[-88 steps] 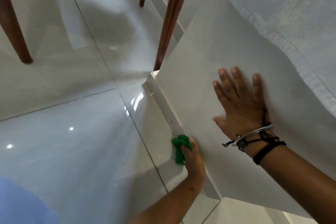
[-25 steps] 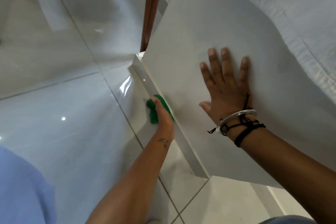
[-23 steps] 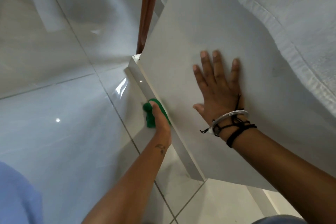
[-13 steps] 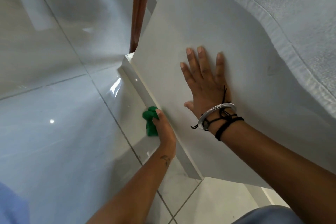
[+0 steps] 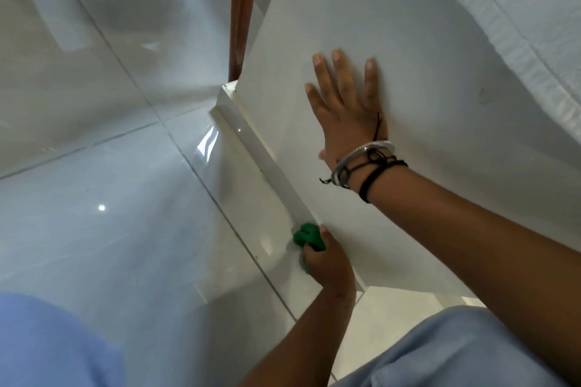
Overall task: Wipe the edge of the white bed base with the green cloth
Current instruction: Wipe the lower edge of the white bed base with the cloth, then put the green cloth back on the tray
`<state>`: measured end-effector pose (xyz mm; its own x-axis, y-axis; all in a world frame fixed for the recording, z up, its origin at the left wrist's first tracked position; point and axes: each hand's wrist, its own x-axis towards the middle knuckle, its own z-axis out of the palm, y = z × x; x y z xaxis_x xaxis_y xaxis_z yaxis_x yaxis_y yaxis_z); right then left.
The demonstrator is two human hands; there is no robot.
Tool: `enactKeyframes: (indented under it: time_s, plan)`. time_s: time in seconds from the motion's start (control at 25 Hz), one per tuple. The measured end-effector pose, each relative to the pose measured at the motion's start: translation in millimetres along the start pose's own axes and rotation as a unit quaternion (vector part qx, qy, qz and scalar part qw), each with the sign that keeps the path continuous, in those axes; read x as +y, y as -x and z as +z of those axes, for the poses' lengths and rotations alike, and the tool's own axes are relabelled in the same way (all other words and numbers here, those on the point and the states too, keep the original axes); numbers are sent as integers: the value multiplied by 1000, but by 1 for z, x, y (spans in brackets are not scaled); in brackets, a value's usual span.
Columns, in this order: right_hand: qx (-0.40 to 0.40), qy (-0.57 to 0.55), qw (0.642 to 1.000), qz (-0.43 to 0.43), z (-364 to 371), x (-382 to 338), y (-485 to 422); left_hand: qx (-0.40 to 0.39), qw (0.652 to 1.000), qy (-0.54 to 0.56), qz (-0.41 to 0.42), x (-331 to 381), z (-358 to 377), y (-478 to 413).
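The white bed base (image 5: pixel 424 78) fills the right half of the view, its lower edge (image 5: pixel 251 148) running diagonally just above the floor. My left hand (image 5: pixel 327 264) is shut on a bunched green cloth (image 5: pixel 306 237) and presses it against that lower edge, near its close end. My right hand (image 5: pixel 345 110) lies flat on the side panel with fingers spread, holding nothing; a silver bangle and black cords circle its wrist. Part of the cloth is hidden under my left fingers.
Glossy pale floor tiles (image 5: pixel 110 198) cover the left side. A brown wooden chair leg (image 5: pixel 240 12) stands just behind the bed base's far corner. A white quilted bed cover (image 5: pixel 518 9) hangs at the top right. My blue-clad knees sit at the bottom corners.
My left hand has slid the green cloth back along the lower edge toward me, away from the far corner. My right hand stays flat on the panel.
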<state>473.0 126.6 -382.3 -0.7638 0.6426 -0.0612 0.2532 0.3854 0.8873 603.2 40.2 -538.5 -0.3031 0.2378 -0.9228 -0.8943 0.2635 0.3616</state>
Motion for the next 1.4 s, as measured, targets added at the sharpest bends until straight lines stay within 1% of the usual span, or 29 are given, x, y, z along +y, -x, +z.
enactKeyframes:
  time_s: [0.08,0.16,0.24,0.28,0.32,0.36,0.4,0.44,0.48,0.52,0.56,0.6,0.64,0.68,0.72,0.76,0.8,0.92,1.0,1.12,1.24,1.28,1.4]
  plan:
    - [-9,3,1000,9,-5,-4,-4,17,999,-34,5,-2,2,-4]
    - [-33,-9,999,19,-11,-8,-8,12,999,-46,16,6,-7,-14]
    - [-68,-70,995,8,-18,-18,-18,18,998,-26,45,35,-31,-25]
    - [-103,-115,988,-17,-26,-22,-24,28,997,-17,63,56,-50,-26]
    - [-146,-169,973,-59,-34,-25,-27,28,996,-7,81,83,-72,-19]
    - [-192,-234,947,-110,-44,-26,-28,16,995,11,99,114,-94,-6]
    - [-239,-330,900,-155,-57,-26,-26,2,993,36,109,146,-116,11]
    - [-287,-460,824,-166,-72,-21,-22,-19,992,62,108,179,-136,33]
    - [-329,-595,720,-141,-88,-14,-16,-38,991,76,106,213,-152,57]
    - [-359,-716,590,-100,-107,-1,-11,-59,989,85,106,250,-165,88]
    - [-386,-810,437,-61,-124,13,-4,-79,988,84,106,281,-175,119]
    - [-421,-865,271,-43,-141,28,4,-98,987,72,101,307,-182,152]
    - [-454,-880,134,-42,-158,45,11,-113,988,44,97,330,-186,185]
    - [-475,-877,56,-42,-173,64,18,-124,988,20,90,348,-185,218]
    - [-480,-876,25,-44,-195,88,21,-124,988,-1,90,370,-185,254]
    - [-476,-878,22,-41,-216,113,23,-115,988,-22,96,389,-185,285]
    - [-460,-887,36,-27,-236,136,23,-102,988,-42,109,405,-185,314]
    - [-419,-902,98,16,-299,225,20,-63,979,-107,163,460,-193,403]
    - [-412,-901,132,25,-337,277,24,-55,972,-149,175,486,-204,456]
    - [-396,-895,199,40,-390,334,20,-48,964,-181,188,525,-218,519]
    - [-381,-887,252,66,-435,365,6,-30,955,-203,215,562,-226,550]
    - [-370,-887,262,85,-446,369,0,-27,950,-213,226,574,-226,554]
    - [-347,-888,268,141,-462,364,-24,-4,936,-242,255,606,-223,539]
